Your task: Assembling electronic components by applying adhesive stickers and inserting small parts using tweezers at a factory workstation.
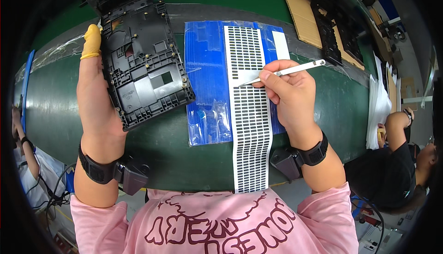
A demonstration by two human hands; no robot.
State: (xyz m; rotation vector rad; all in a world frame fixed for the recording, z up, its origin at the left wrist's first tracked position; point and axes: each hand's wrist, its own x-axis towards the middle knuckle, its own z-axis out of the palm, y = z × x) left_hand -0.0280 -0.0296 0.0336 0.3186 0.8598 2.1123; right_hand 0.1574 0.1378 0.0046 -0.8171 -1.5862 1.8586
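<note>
My left hand (94,101) grips a black plastic housing (138,65) along its left side, tilted above the table. A yellow finger cot (92,41) covers the thumb; the other fingers are hidden behind the housing. Pinched in my right hand (295,88) is a slim white pointed tool (297,68); whether it is a knife or tweezers I cannot make out. Its tip points left, over a long white sheet of small black rectangular stickers (251,115). Near the tip, a strip of the sheet is bare. Under the sheet lies a blue board (205,74) wrapped in clear plastic.
A white slip (280,45) lies on the board's right part. Brown cardboard (302,16) and more black plastic parts (330,35) sit at the far right of the green table (180,166). People work at both sides; one person's arm (397,127) is near the right edge.
</note>
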